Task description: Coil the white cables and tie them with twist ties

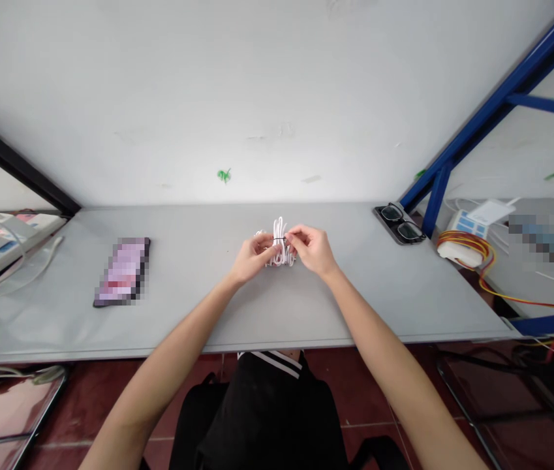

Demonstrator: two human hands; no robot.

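Note:
A bundle of white cable (279,245), looped into a tight coil, stands on the grey table top (286,313) in front of me. A thin dark tie (279,239) crosses the middle of the bundle. My left hand (256,256) grips the bundle from the left, its fingers covering the lower part of the coil. From the right, my right hand (312,250) pinches the dark tie and the bundle between its fingertips. Both hands are close together, and the ends of the tie are hidden by my fingers.
A blurred phone (123,271) lies on the table to the left. Glasses (399,224) rest on a dark case at the far right corner. Beyond the table's right end are a blue metal frame (502,117) and a white power strip (467,225) with red and yellow wires.

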